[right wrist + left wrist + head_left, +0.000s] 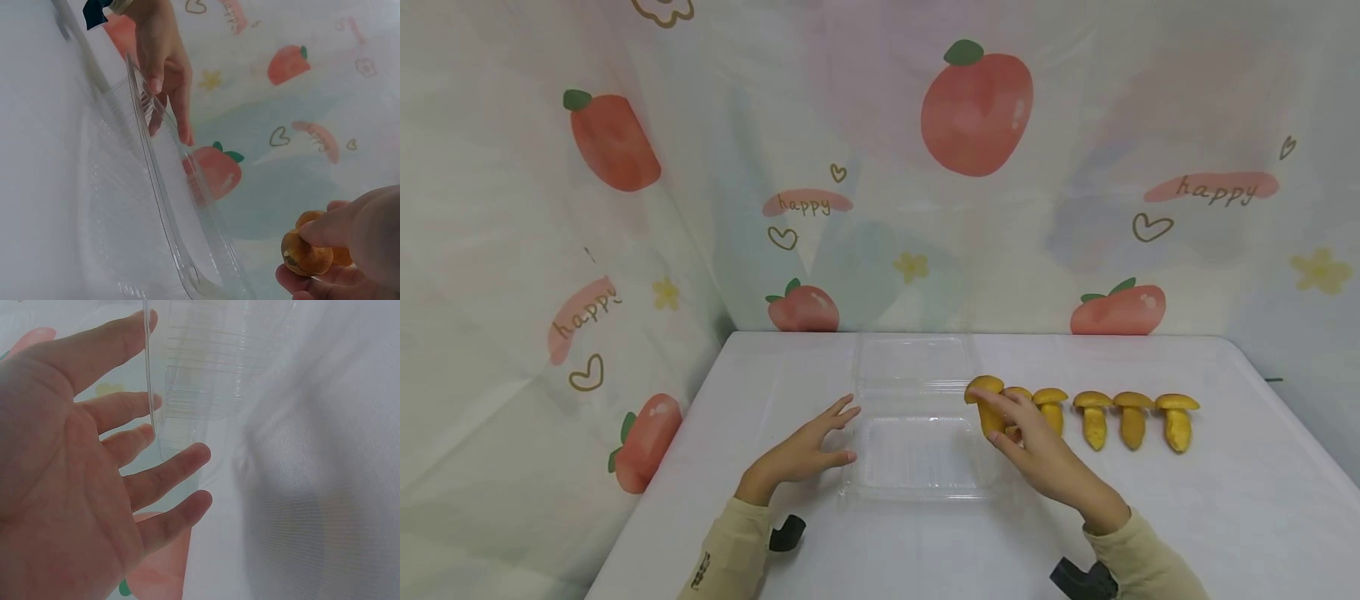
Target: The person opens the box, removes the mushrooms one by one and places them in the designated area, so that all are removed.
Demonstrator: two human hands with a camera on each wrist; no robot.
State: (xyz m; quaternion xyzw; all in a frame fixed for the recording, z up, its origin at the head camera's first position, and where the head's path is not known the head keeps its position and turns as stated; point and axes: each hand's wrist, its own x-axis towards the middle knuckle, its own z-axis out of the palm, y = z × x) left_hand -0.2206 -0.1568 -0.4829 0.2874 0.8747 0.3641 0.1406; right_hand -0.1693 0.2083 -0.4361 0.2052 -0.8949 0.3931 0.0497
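Observation:
My right hand (1048, 457) pinches a yellow mushroom (990, 419) between thumb and fingers, beside the right edge of a clear plastic box (917, 454). In the right wrist view, the rounded stem end of that mushroom (299, 257) faces the camera. At the box's left side is my left hand (801, 454), its fingers spread and grasping nothing. The left wrist view shows these fingers close to the box wall (200, 381); whether they touch it I cannot tell. The box's lid (913, 362) lies folded back behind the base.
Several more yellow mushrooms (1132, 421) lie in a row to the right, caps toward the back; my right hand partly covers the nearest. A white cloth covers the table (1247, 517). Behind and to the left hangs a fruit-printed curtain (880, 108).

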